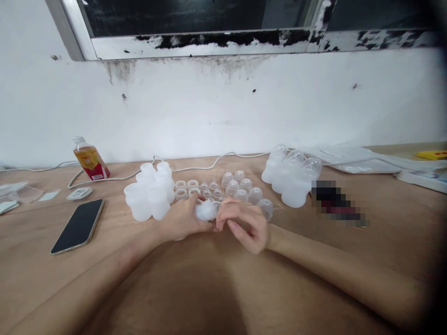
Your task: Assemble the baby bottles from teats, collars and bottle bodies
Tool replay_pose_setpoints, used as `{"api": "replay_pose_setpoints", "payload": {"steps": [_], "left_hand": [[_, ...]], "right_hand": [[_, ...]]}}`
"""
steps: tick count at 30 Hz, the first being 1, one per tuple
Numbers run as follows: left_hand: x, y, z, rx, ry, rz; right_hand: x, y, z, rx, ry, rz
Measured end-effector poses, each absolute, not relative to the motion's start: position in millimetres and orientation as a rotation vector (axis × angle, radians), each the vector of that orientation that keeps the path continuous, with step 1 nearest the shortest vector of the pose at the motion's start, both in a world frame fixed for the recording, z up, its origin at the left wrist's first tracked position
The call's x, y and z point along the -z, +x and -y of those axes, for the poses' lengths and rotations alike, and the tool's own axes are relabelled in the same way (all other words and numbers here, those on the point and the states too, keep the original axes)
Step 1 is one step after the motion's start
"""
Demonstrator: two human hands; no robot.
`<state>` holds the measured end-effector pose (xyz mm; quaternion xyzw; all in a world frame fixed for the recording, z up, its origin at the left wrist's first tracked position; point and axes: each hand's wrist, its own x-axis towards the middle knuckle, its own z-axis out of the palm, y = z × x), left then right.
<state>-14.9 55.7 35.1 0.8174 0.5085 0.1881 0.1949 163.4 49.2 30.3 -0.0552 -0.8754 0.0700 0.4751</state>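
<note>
My left hand (pixel 181 216) is wrapped around a small white baby bottle (pixel 203 212), tipped with its clear top end toward the right. At that end my right hand (pixel 244 224) has its fingers curled in, slightly blurred; what they pinch is hidden. Just behind the hands stand white collar rings (pixel 180 184), clear bottle nipples (pixel 213 185) and clear dome caps (pixel 246 185), all set out in rows. A cluster of frosted white bottles (pixel 150 191) stands beyond my left hand. Farther right is another group of frosted bottles (pixel 294 193), topped with clear domes.
A phone (pixel 78 226) lies at the left, near a small white device (pixel 79 193) and a drink bottle (pixel 91 159). White cable (pixel 216 163) runs along the wall. Plastic bags (pixel 352 159) and a pixelated dark object (pixel 337 204) lie at the right.
</note>
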Motion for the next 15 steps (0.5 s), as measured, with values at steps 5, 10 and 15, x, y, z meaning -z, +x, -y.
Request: {"api": "replay_pose_setpoints", "payload": {"steps": [5, 10, 15], "left_hand": [[-33.9, -15.0, -56.7, -0.536, 2.273, -1.438], [-35.3, -8.8, -45.3, -0.414, 2.423, -1.487], [-36.8, -12.1, -47.7, -0.488, 2.343, -1.455]], "right_hand": [[-32.2, 157.1, -48.2, -0.274, -0.833, 1.986], [-27.7, 155.4, -53.1, -0.869, -1.148, 2.137], [-27.5, 156.0, -53.2, -0.725, -0.975, 2.110]]}}
